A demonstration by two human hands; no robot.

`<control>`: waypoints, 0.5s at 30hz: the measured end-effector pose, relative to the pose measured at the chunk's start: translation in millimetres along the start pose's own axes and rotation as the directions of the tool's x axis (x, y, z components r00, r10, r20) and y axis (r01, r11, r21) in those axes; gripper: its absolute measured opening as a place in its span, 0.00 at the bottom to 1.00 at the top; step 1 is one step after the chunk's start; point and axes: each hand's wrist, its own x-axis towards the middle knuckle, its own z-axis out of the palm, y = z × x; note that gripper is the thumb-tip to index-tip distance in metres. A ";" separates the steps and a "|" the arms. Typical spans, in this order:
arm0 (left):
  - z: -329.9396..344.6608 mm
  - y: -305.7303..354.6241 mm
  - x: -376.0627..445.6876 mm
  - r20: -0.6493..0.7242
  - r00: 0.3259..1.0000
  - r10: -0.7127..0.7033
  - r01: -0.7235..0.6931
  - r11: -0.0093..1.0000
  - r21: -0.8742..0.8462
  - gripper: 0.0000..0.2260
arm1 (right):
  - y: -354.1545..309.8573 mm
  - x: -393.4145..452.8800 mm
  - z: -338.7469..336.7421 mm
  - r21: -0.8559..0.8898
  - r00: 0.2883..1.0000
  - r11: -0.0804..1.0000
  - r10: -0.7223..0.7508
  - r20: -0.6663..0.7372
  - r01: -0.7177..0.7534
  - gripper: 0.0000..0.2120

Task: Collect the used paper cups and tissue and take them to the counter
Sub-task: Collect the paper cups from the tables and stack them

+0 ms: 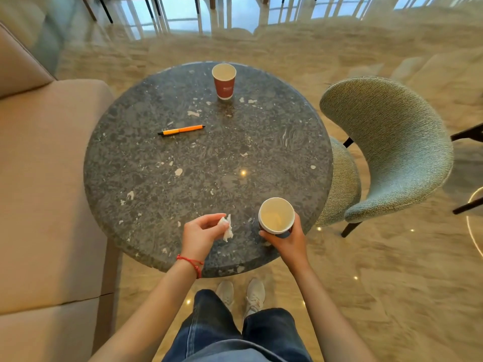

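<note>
The left hand (pixel 200 232) pinches a crumpled tissue (pixel 226 227) in its fingers; the right hand (pixel 286 237) wraps its fingers round a paper cup (pixel 276 215). Another red paper cup (pixel 224 81) stands far beyond both on the desk (pixel 156 178).

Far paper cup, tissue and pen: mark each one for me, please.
Far paper cup (pixel 224 86): head view, on its red side wall.
Tissue (pixel 228 229): head view, on the crumpled white part hanging from the left hand's fingers.
Pen (pixel 183 130): head view, on the middle of its orange barrel.

Single head view, steeply downward and forward, close above round table (pixel 146 184)
</note>
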 end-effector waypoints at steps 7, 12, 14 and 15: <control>1.9 2.5 7.5 0.042 0.999 0.007 -0.007 1.000 0.015 0.09 | -7.0 -1.7 2.8 0.076 0.998 0.997 0.034 -0.057 -0.029 0.31; 16.7 9.2 11.7 0.124 0.992 0.016 -0.022 0.999 0.047 0.08 | -7.2 -12.6 -8.6 0.177 0.993 0.984 0.057 -0.107 -0.037 0.29; 28.5 10.9 11.4 0.180 0.984 0.007 -0.016 0.998 0.053 0.08 | -5.5 -20.2 -18.4 0.208 0.985 0.978 0.062 -0.163 -0.027 0.28; 35.5 11.7 10.8 0.209 0.978 0.000 -0.014 0.998 0.065 0.08 | -4.7 -25.1 -23.8 0.220 0.978 0.975 0.067 -0.198 -0.023 0.28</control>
